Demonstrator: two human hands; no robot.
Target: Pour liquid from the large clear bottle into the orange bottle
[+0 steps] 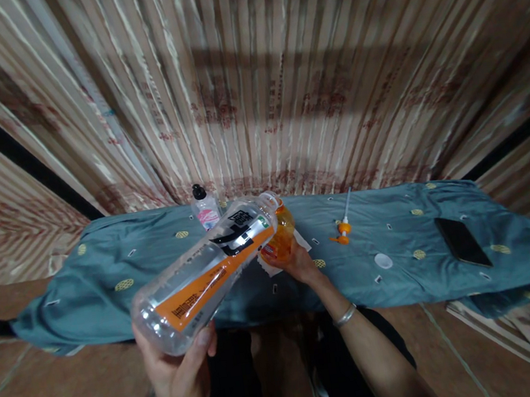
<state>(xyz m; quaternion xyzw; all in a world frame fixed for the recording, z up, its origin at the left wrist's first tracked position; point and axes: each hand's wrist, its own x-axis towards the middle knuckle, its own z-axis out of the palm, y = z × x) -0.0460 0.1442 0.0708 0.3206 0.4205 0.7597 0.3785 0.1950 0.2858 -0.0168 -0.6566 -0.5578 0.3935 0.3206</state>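
A large clear plastic bottle (206,272) with an orange and silver label is tilted, its base low on the left and its mouth up at the right. My left hand (177,365) grips it around the base. My right hand (298,263) is wrapped round an orange bottle (280,236), whose top lies at the mouth of the clear bottle. Whether the two openings touch is hard to tell. Beneath the orange bottle, a white tissue (303,241) lies partly hidden on the cloth.
The teal cloth (152,240) covers a narrow table. Near its back edge stands a small bottle with a black cap (206,210). To the right lie an orange pump head (343,230) with its tube, a white disc (383,261) and a black phone (462,242). Striped curtains hang behind.
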